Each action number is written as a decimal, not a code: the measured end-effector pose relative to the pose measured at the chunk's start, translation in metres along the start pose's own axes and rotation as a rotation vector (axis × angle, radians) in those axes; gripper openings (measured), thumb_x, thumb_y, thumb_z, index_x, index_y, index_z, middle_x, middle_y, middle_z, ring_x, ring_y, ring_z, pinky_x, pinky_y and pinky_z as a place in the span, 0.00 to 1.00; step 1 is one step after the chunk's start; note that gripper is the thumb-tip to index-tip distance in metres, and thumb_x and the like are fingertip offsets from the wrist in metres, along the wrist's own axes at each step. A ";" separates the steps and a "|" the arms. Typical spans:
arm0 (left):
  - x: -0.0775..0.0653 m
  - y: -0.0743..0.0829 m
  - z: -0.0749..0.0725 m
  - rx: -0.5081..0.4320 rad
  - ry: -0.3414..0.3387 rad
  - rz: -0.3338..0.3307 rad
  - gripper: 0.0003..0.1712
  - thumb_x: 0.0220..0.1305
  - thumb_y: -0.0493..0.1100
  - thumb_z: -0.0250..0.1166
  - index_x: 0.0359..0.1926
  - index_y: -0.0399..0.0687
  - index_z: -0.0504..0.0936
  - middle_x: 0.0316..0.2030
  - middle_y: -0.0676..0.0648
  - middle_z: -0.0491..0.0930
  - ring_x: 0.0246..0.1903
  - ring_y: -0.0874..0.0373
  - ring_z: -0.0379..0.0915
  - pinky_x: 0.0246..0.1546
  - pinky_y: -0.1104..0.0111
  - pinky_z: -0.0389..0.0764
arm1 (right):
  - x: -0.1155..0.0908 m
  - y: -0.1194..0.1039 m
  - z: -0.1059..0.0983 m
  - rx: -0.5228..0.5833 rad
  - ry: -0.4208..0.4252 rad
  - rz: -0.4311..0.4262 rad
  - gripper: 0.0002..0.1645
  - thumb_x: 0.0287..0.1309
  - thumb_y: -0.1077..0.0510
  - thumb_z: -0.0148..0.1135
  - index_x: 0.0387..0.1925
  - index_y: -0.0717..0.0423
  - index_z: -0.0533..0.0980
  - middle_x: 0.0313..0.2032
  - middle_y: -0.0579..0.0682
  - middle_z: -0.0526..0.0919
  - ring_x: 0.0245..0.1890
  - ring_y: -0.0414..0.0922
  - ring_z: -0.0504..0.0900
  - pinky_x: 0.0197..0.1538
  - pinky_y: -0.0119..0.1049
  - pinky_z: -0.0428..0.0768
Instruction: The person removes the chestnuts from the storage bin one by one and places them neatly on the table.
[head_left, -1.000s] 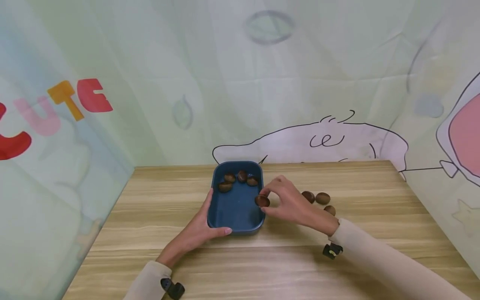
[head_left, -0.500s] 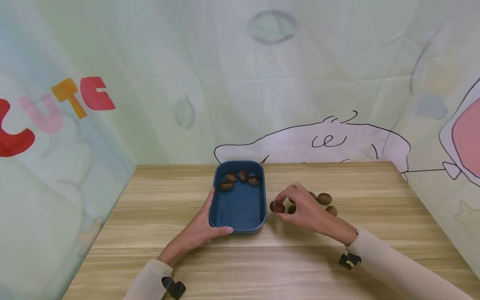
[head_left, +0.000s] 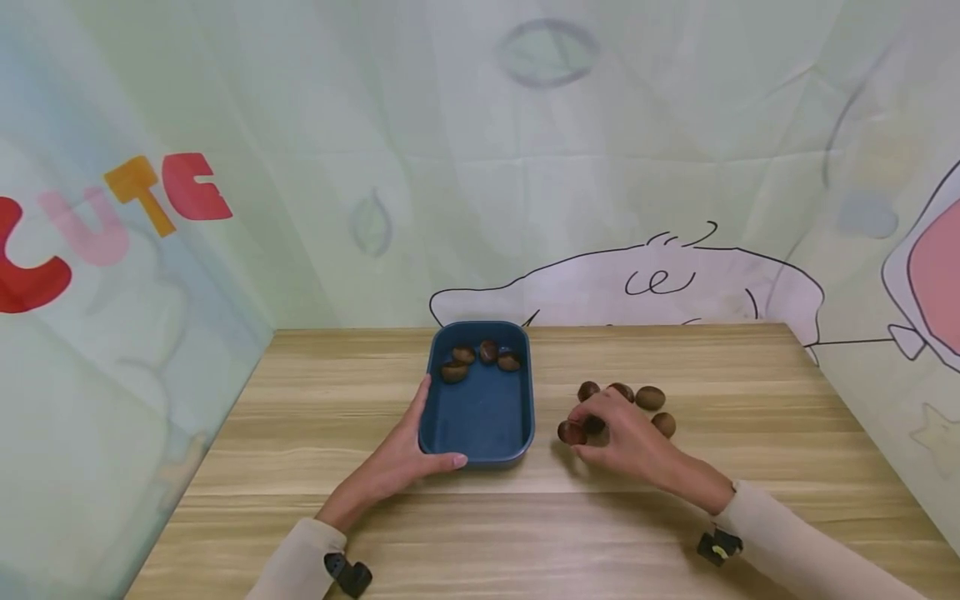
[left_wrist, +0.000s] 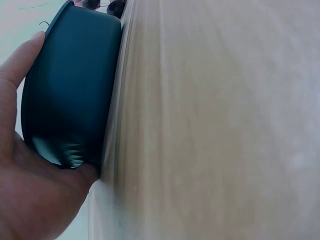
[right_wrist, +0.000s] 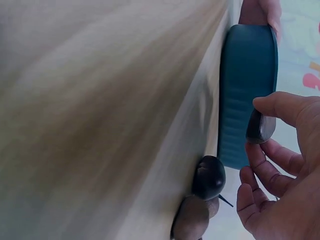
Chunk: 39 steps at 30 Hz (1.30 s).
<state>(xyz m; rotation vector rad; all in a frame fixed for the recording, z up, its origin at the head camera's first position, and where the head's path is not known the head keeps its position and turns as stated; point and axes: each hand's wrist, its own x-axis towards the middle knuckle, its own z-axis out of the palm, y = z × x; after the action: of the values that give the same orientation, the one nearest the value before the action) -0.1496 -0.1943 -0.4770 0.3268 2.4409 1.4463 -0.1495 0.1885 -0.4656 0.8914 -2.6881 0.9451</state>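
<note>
A blue rectangular box (head_left: 477, 425) stands on the table, with several brown chestnuts (head_left: 454, 372) lying at its far end. My left hand (head_left: 393, 458) holds the box at its near left corner, the thumb along the front wall and the fingers along the left side. To the right of the box, my right hand (head_left: 637, 446) pinches a chestnut (right_wrist: 261, 127) between thumb and fingertip. The held chestnut is just above the table, at the near left of a group of loose chestnuts (head_left: 649, 397). Part of that group is hidden behind the right hand.
The wooden table (head_left: 337, 358) ends at a printed cloth backdrop (head_left: 300, 208) at the back and sides. Each wrist bears a small black camera (head_left: 347, 575). In the right wrist view, loose chestnuts (right_wrist: 209, 177) lie close below the hand.
My right hand has carried the chestnut from over the box's right rim rightward and down towards the loose chestnuts. The left hand and the box have stayed in place.
</note>
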 end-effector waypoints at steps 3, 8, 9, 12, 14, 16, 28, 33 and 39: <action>0.000 0.000 0.000 0.001 0.002 -0.005 0.80 0.61 0.58 0.83 0.91 0.61 0.29 0.90 0.44 0.31 0.87 0.38 0.34 0.82 0.36 0.47 | -0.004 0.002 0.000 0.005 0.011 0.001 0.21 0.52 0.63 0.85 0.47 0.50 0.88 0.45 0.41 0.88 0.47 0.42 0.79 0.52 0.43 0.82; 0.000 0.000 0.000 0.003 0.000 -0.004 0.79 0.62 0.57 0.83 0.91 0.61 0.29 0.90 0.44 0.32 0.87 0.38 0.34 0.82 0.36 0.47 | -0.009 0.004 -0.002 -0.011 0.014 0.029 0.22 0.51 0.64 0.86 0.48 0.51 0.88 0.46 0.41 0.88 0.49 0.43 0.80 0.54 0.44 0.83; 0.000 0.000 0.000 0.003 0.000 -0.004 0.79 0.62 0.57 0.83 0.91 0.61 0.29 0.90 0.44 0.32 0.87 0.38 0.34 0.82 0.35 0.47 | -0.010 0.004 -0.002 -0.013 0.015 0.032 0.22 0.51 0.64 0.86 0.49 0.51 0.88 0.46 0.41 0.88 0.49 0.44 0.80 0.55 0.44 0.83; 0.000 0.000 0.000 0.004 -0.001 -0.004 0.79 0.62 0.57 0.83 0.91 0.61 0.29 0.90 0.44 0.32 0.87 0.38 0.34 0.82 0.35 0.47 | -0.013 0.005 -0.004 -0.018 0.015 0.040 0.23 0.51 0.65 0.85 0.49 0.51 0.87 0.46 0.41 0.88 0.51 0.45 0.80 0.55 0.45 0.83; 0.000 0.001 0.000 0.004 -0.001 -0.005 0.79 0.62 0.57 0.83 0.91 0.60 0.29 0.90 0.43 0.32 0.87 0.38 0.34 0.82 0.35 0.47 | -0.014 0.005 -0.004 -0.021 0.014 0.043 0.23 0.51 0.65 0.85 0.49 0.51 0.87 0.46 0.41 0.88 0.52 0.45 0.80 0.55 0.44 0.83; 0.000 0.001 0.000 0.005 -0.001 -0.006 0.79 0.62 0.57 0.83 0.91 0.60 0.29 0.90 0.43 0.32 0.87 0.38 0.34 0.82 0.36 0.47 | -0.016 0.006 -0.004 -0.028 0.010 0.046 0.22 0.51 0.65 0.85 0.48 0.51 0.87 0.46 0.41 0.88 0.52 0.45 0.79 0.55 0.43 0.83; -0.002 0.001 0.001 0.001 -0.001 -0.015 0.79 0.61 0.58 0.83 0.91 0.62 0.29 0.90 0.44 0.32 0.87 0.38 0.34 0.82 0.35 0.47 | -0.020 0.008 -0.004 -0.084 0.004 0.040 0.21 0.50 0.65 0.85 0.47 0.51 0.88 0.45 0.42 0.89 0.52 0.46 0.79 0.54 0.45 0.83; -0.001 0.001 0.000 -0.003 0.000 -0.012 0.79 0.62 0.57 0.83 0.91 0.63 0.29 0.90 0.44 0.32 0.87 0.38 0.34 0.82 0.35 0.46 | -0.023 0.011 -0.003 -0.105 0.014 0.024 0.21 0.51 0.64 0.85 0.47 0.52 0.88 0.45 0.42 0.88 0.51 0.44 0.79 0.54 0.45 0.83; -0.001 0.001 0.000 -0.005 -0.003 -0.011 0.79 0.62 0.57 0.83 0.91 0.63 0.29 0.90 0.44 0.32 0.87 0.38 0.34 0.82 0.35 0.46 | -0.026 0.015 -0.002 -0.141 0.016 0.014 0.21 0.49 0.62 0.87 0.46 0.52 0.88 0.45 0.44 0.89 0.51 0.45 0.79 0.53 0.46 0.83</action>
<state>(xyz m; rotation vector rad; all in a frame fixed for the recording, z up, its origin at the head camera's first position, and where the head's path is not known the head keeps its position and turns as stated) -0.1485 -0.1943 -0.4764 0.3140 2.4332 1.4459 -0.1367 0.2117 -0.4803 0.8347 -2.7110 0.7510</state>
